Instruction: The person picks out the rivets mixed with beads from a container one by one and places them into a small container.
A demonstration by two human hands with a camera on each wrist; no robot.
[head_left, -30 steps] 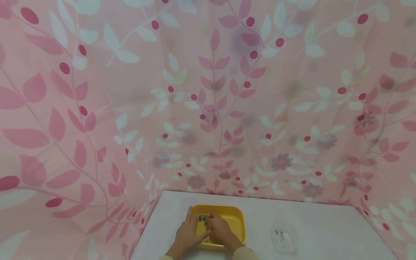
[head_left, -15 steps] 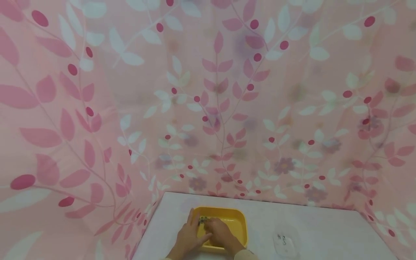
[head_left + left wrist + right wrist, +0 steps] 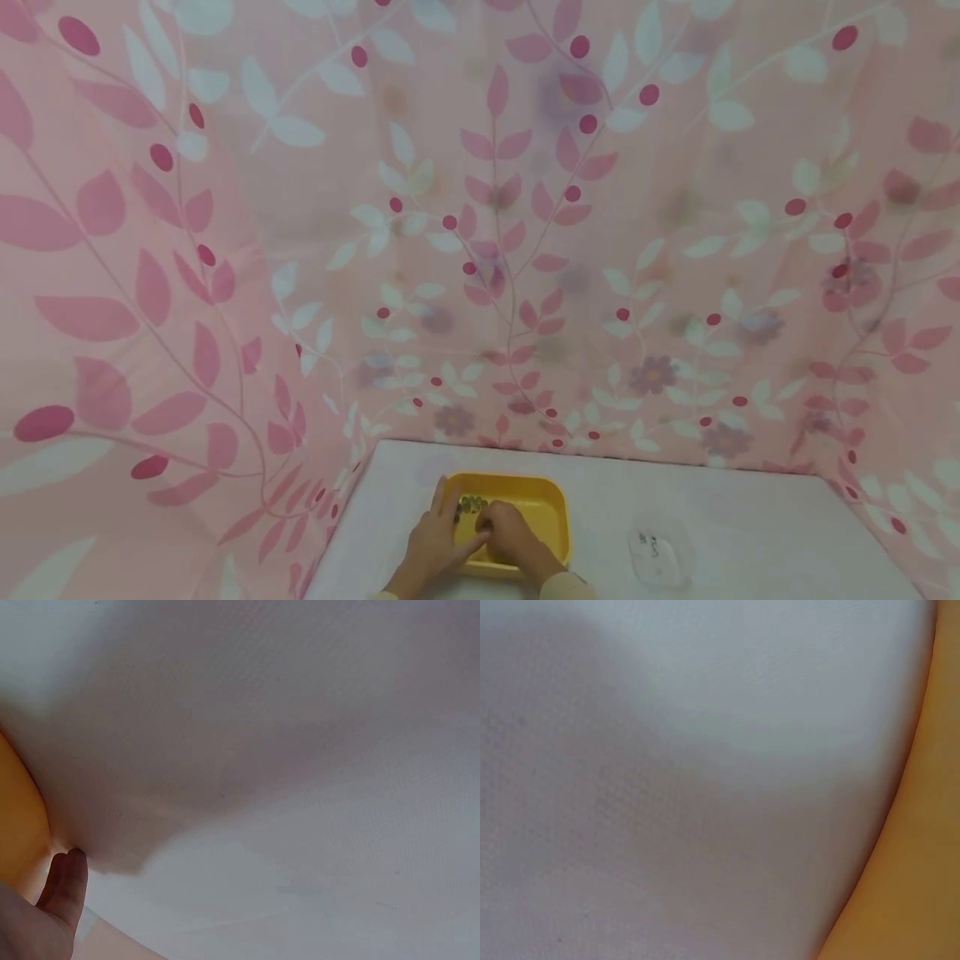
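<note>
A yellow tray [image 3: 552, 521] with rounded corners stands on the white table. Small shiny dark and greenish pieces [image 3: 472, 503], like beads or glass stones, sit close together in its far left corner. My left hand [image 3: 432, 540] rests along the tray's left side, fingers straight and thumb reaching over the near part. In the left wrist view, the left hand's fingers [image 3: 69, 885] extend beside the yellow wall. My right hand [image 3: 512, 533] is over the inside of the tray, fingers bent down just nearer than the pieces; its fingertips are hidden, so I cannot tell whether it holds one.
A clear shallow container [image 3: 660, 560] with a few small dark pieces stands to the right of the tray. Pink curtain [image 3: 525, 250] with a leaf print hangs behind and at both sides of the white table [image 3: 765, 533].
My right hand first reaches to the small pieces, then draws back slightly toward me, so more of the row shows. The left hand stays at the tray's side.
</note>
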